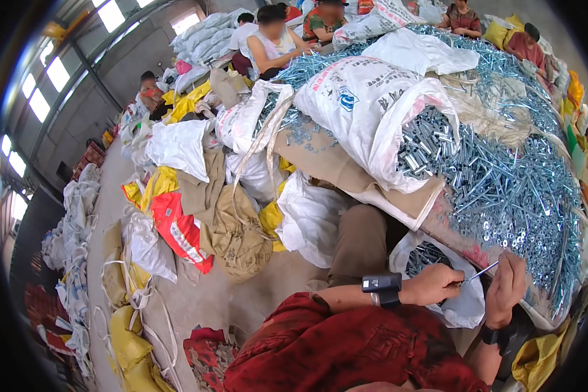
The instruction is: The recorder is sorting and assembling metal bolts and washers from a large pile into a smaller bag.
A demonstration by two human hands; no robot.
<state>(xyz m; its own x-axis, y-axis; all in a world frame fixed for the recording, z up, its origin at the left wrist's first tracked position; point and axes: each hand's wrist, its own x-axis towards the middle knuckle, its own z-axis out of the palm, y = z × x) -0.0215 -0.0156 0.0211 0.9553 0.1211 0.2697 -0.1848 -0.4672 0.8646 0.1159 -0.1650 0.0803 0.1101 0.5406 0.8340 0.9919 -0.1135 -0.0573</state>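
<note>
Two-handed: in the left grip (pixel 434 284), pinching one end of a slim metal rod (pixel 481 272); between both grips, slanting up rightward along its long axis, pointing at the right grip (pixel 506 291), curled; cannot tell whether clasping it.

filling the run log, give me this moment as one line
left hand: pinching one end of slim metal rod | right hand: fingers at its other end | nearby: white sack, fastener pile

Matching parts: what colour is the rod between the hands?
The rod is silvery, as the head view shows.
</note>
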